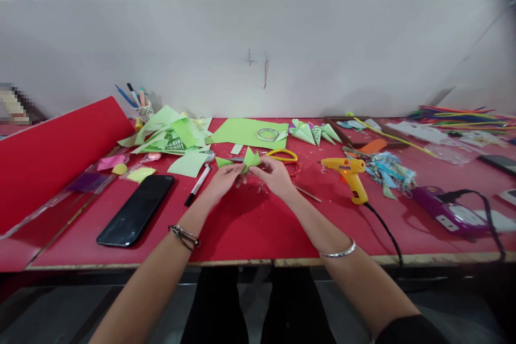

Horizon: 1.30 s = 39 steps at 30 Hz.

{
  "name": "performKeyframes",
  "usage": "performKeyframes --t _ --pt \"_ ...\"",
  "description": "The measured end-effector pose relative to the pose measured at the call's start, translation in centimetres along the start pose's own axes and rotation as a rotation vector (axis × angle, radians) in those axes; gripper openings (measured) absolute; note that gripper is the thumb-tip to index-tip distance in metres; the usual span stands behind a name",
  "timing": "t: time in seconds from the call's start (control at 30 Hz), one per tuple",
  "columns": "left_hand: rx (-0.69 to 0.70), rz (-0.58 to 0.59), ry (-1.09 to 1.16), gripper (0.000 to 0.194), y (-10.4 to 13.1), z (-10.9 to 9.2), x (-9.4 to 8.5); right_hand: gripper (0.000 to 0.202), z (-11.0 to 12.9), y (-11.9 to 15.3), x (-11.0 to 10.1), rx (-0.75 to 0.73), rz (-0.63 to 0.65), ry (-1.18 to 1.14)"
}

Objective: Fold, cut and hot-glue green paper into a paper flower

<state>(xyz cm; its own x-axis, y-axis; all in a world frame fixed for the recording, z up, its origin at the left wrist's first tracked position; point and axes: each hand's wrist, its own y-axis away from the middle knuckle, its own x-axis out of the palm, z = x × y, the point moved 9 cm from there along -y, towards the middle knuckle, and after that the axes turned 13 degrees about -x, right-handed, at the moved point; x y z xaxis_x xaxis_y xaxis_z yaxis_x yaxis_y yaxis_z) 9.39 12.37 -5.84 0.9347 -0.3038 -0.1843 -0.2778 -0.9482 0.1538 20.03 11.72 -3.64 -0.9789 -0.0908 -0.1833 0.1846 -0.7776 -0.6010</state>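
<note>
Between my two hands is a small folded piece of green paper point(251, 158), its pointed top sticking up above the fingers. My left hand point(226, 180) pinches it from the left, and my right hand point(278, 176) grips its right side with thumb and fingers. Just behind the hands lie scissors with yellow handles point(288, 156), partly hidden by the paper and fingers. Another small green paper piece point(223, 162) rests beside my left fingers. A capped marker point(197, 185) lies left of my left hand, and a thin stick point(308, 194) lies right of my right hand.
A yellow glue gun point(350, 174) with a black cord stands to the right, near a purple power strip point(447, 212). At left lies a black phone point(136, 210). Green paper scraps point(171, 131), a tape roll point(267, 134) and folded paper cones point(304, 133) lie along the back.
</note>
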Motion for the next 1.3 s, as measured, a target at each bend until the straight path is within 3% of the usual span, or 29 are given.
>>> performKeyframes --t 0.17,0.43,0.57,0.73,0.87,0.97,1.1,1.3 --pt "0.031 0.11 -0.113 0.034 0.1 0.1 1.1 0.019 -1.1 0.2 -0.2 0.092 -0.032 -0.073" --pt "0.026 0.219 -0.145 0.03 0.5 0.3 2.4 0.021 -0.9 0.4 0.2 0.089 0.0 -0.108" --pt "0.049 0.226 -0.184 0.027 0.8 0.0 2.8 0.024 -0.9 0.4 0.0 0.089 0.007 -0.042" --pt "0.086 0.146 -0.304 0.03 1.0 -0.5 2.6 0.025 -0.5 0.3 -0.5 0.062 -0.037 0.067" --pt "0.081 0.175 -0.269 0.032 0.9 -0.5 2.8 0.02 -0.5 0.5 0.3 0.107 -0.008 -0.08" --pt "0.071 0.207 -0.222 0.033 0.8 -0.4 2.8 0.035 -0.6 0.4 0.2 0.137 -0.051 -0.177" --pt "0.055 0.26 -0.142 0.033 0.8 -0.1 2.8 0.021 -0.8 0.3 0.9 0.151 0.033 -0.198" --pt "-0.02 0.294 0.016 0.034 0.9 0.2 2.8 0.033 -0.9 0.6 1.2 0.154 0.076 -0.179"
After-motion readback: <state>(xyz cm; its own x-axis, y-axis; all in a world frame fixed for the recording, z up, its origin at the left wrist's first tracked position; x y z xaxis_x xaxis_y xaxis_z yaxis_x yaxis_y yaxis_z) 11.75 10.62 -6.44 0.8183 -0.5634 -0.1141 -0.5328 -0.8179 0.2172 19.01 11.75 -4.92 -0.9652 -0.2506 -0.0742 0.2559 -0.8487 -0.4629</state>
